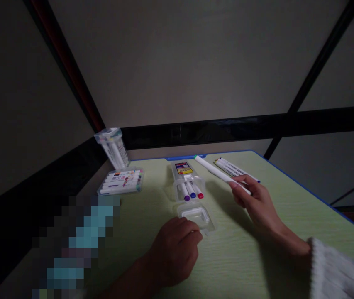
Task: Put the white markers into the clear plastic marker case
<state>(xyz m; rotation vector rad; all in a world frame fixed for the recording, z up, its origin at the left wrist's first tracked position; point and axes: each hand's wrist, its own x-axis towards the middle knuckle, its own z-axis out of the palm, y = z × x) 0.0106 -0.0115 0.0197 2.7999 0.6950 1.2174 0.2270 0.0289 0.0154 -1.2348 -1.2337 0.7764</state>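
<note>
My right hand (254, 199) is closed round a white marker (214, 169) with a green tip end, held slanting up to the left above the table. My left hand (177, 251) is curled, its fingers at the near edge of a clear plastic lid (195, 214); whether they grip it is hidden. Beyond the lid lies a clear marker case (177, 172) with a yellow and blue label, its open end facing me. Purple, blue and red marker ends (193, 195) show in that opening. Several white markers (234, 169) lie side by side behind my right hand.
On the left, a flat clear case of markers (120, 181) lies on the pale green table (226, 257). Behind it stands a clear lidded container (113, 147) with markers inside. Blue edging (301, 184) borders the table, and a wall (195, 66) rises behind. A pixelated patch covers the lower left.
</note>
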